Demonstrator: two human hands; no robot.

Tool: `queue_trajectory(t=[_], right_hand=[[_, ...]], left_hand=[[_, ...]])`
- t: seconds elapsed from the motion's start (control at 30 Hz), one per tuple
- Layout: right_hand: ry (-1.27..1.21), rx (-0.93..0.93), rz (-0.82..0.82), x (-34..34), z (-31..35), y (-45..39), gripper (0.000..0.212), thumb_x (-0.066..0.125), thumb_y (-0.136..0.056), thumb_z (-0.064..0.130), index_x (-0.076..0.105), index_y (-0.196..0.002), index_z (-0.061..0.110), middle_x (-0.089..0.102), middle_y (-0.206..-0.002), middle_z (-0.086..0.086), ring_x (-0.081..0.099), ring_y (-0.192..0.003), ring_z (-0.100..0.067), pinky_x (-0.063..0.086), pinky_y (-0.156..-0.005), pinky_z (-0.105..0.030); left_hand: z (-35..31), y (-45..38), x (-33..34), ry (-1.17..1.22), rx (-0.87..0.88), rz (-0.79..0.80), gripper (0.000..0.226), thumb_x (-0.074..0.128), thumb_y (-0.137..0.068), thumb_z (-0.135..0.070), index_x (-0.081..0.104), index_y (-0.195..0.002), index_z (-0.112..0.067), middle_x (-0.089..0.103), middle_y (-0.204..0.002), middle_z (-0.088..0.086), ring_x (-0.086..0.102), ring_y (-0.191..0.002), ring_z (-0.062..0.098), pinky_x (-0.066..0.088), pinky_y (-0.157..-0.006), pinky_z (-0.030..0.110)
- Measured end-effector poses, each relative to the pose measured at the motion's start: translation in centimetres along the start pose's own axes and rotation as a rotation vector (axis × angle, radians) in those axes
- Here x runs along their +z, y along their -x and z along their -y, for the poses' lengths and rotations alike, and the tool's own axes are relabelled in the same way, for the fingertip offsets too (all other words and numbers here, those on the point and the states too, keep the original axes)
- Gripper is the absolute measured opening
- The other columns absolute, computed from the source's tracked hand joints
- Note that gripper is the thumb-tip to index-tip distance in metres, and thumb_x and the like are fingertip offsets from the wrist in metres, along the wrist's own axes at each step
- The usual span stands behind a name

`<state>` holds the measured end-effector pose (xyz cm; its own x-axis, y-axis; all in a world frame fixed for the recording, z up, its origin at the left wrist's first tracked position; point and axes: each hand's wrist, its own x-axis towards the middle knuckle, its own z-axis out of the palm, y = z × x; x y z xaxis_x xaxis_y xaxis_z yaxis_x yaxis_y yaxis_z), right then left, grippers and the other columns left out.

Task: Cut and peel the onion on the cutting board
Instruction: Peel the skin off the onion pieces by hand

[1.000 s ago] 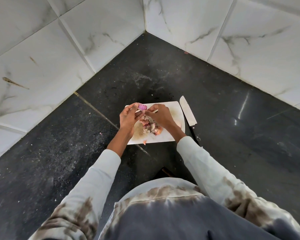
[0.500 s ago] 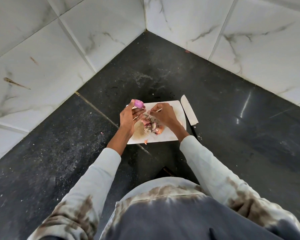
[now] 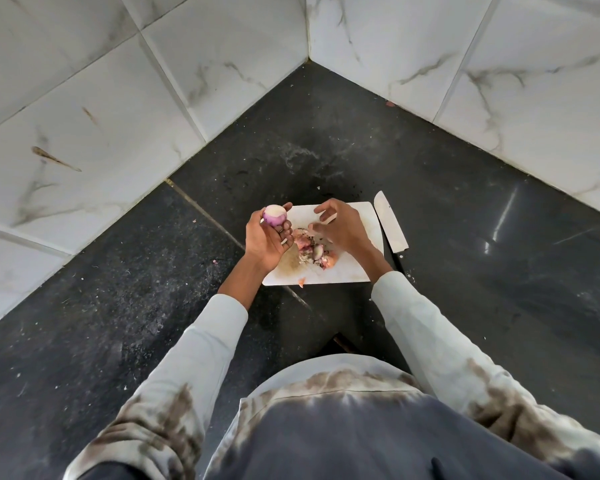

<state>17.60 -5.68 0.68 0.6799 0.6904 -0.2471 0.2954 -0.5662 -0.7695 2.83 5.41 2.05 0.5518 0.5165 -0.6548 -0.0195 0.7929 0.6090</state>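
My left hand point(image 3: 264, 239) holds a small peeled purple onion point(image 3: 274, 215) at its fingertips, raised over the left edge of the white cutting board point(image 3: 354, 271). The onion's pale cut face points up. My right hand point(image 3: 342, 226) hovers over the middle of the board with its fingers spread and nothing in them. Under it lies a heap of onion skins and scraps point(image 3: 312, 251). A white-bladed knife point(image 3: 389, 221) lies on the dark counter along the board's right edge, tip pointing away from me.
The board sits on a black stone counter point(image 3: 465, 271) in a corner of white marble-tiled walls point(image 3: 118, 116). One scrap of peel point(image 3: 302, 281) lies at the board's near edge. My light sleeves and torso fill the lower view.
My left hand has lifted the onion up and to the left, away from my right hand. My right hand has let go of it and spread its fingers over the scraps.
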Motion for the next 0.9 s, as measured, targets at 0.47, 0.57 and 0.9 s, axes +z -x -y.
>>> queue_trajectory(t=[0.47, 0.57, 0.9], right_hand=[[-0.087, -0.268, 0.131, 0.6, 2.3, 0.5, 0.06, 0.087, -0.084, 0.028, 0.058, -0.136, 0.021, 0.07, -0.122, 0.001, 0.068, -0.102, -0.015, 0.059, -0.09, -0.027], [-0.084, -0.302, 0.082, 0.9, 2.4, 0.8, 0.054, 0.085, -0.086, 0.029, 0.06, -0.133, 0.02, 0.07, -0.127, 0.0, 0.065, -0.106, -0.012, 0.056, -0.097, -0.029], [0.011, -0.187, -0.005, 1.8, 2.5, 0.5, 0.045, 0.077, -0.094, 0.028, 0.06, -0.137, 0.024, 0.069, -0.13, 0.001, 0.061, -0.108, -0.011, 0.044, -0.1, -0.022]], left_hand=[[0.1, -1.2, -0.2, -0.509, 0.302, -0.06, 0.034, 0.074, -0.098, -0.04, 0.076, -0.122, -0.017, 0.076, -0.119, 0.006, 0.071, -0.114, 0.024, 0.06, -0.1, 0.04], [0.1, -0.4, -0.3, -0.76, 0.538, -0.118, 0.039, 0.089, -0.086, -0.03, 0.076, -0.123, -0.024, 0.077, -0.112, -0.004, 0.073, -0.105, 0.013, 0.061, -0.087, 0.025], [0.0, -0.6, -1.2, -1.09, 0.821, -0.273, 0.041, 0.09, -0.083, -0.038, 0.074, -0.118, -0.026, 0.072, -0.117, -0.007, 0.066, -0.1, 0.005, 0.053, -0.086, 0.015]])
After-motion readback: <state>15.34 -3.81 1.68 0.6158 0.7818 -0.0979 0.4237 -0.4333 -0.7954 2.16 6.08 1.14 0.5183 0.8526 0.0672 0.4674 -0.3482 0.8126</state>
